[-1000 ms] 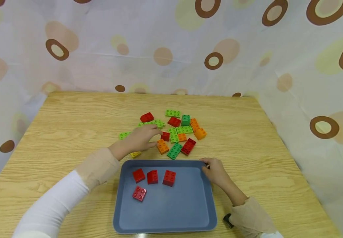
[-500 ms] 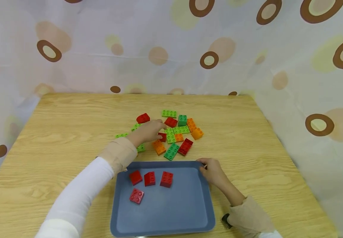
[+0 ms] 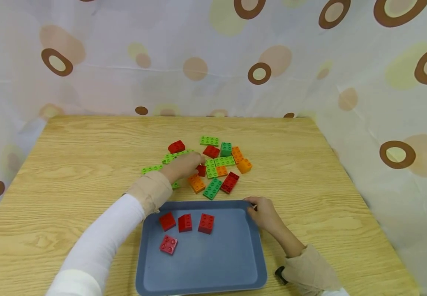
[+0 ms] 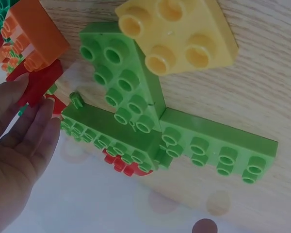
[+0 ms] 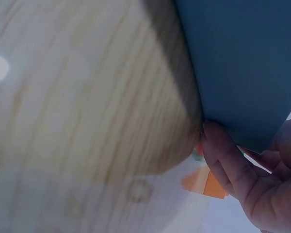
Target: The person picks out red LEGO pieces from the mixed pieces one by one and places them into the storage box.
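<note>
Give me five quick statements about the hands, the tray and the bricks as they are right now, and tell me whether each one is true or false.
1. The left hand pinches a red brick. True.
2. The right hand holds a green brick. False: it grips the tray at its far right corner.
3. The yellow brick lies inside the tray. False: it is outside the tray, on the table.
4. Four red bricks lie in the tray. True.
5. Some orange bricks lie in the tray with the red ones. False: the orange bricks in view are all outside it.
</note>
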`<state>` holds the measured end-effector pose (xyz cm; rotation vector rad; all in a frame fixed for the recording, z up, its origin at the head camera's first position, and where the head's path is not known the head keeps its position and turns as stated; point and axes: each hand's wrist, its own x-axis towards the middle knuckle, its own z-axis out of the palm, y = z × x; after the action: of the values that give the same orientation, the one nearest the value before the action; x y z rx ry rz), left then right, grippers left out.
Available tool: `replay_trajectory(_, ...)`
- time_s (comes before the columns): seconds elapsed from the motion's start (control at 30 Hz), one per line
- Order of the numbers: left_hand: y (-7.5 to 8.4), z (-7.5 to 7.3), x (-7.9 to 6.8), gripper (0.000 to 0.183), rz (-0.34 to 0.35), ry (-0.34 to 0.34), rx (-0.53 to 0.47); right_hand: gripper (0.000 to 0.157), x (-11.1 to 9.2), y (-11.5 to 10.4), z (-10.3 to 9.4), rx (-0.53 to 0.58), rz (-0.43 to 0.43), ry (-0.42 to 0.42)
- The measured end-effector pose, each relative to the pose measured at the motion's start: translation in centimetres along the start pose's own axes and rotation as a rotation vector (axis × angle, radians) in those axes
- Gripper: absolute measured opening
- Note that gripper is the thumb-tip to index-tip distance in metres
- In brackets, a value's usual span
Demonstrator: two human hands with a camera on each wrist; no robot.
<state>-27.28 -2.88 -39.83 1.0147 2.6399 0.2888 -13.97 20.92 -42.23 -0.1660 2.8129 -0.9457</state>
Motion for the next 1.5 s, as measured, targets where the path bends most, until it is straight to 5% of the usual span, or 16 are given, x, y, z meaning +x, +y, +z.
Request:
replay_trajectory(0.47,0.1,-0.2,-0.7,0.026,-0.006,0.043,-0.057,0.028,-0.1,-0.1,0.1,0.017,0.002,0.010)
replay_trajectory(0.9,0.6,-1.2,-3.9,0.027,0.056,0.137,-0.061,0.028,0.0,0.2,0.2,0.023,0.010,0.015)
replay_trajectory(1.17,2.2,-2.3,-7.4,0.024,0.201,0.261,-0.078,0.028,-0.1,-0.1,0.3,0.030,0.021,0.015)
replay_trajectory(1.37,4.5,-0.7,-11.3,0.022,0.395,0.307,-0.049,0.029,-0.1,-0.1,0.3,0.039,0.014,0.017)
replay_trajectory(1.5,5.6,1.0,-13.6,0.021,0.456,0.308,-0.052,0.030,-0.1,-0.2,0.2,0.044,0.011,0.021)
